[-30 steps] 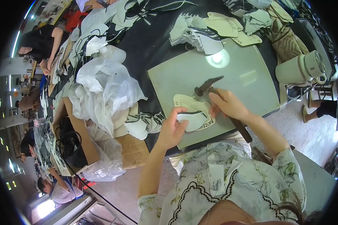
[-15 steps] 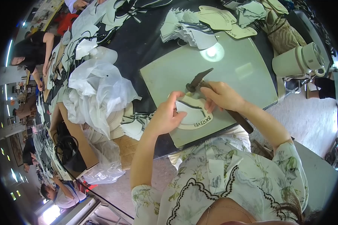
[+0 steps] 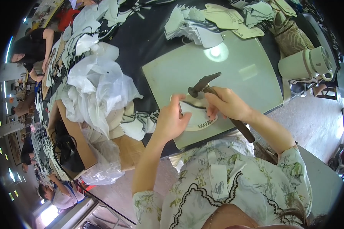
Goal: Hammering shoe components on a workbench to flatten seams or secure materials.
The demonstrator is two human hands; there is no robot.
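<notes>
My right hand [image 3: 231, 104] is closed round a hammer [image 3: 205, 84] with a dark metal head and wooden handle. The head is just above the far edge of a cream pattern template [image 3: 198, 125]. On the template lies a white cut piece [image 3: 190, 110] with a dark strip along one edge. My left hand [image 3: 172, 119] holds the pair at their left side, thumb and forefinger at the edge. My right fingertips also reach the right side of the white piece. Beneath everything is a smooth pale green board [image 3: 252, 87].
Stacked white pieces [image 3: 193, 28] and cream templates [image 3: 222, 16] sit past the board. A white lidded mug [image 3: 304, 64] stands at right. Plastic wrap [image 3: 99, 86], more cut pieces [image 3: 137, 126] and a cardboard box [image 3: 78, 139] crowd the left. A person [image 3: 36, 45] works at far left.
The hammer head has lifted slightly and shifted right, and its handle has swung a little left. My right hand has moved slightly down. My left hand has barely moved.
</notes>
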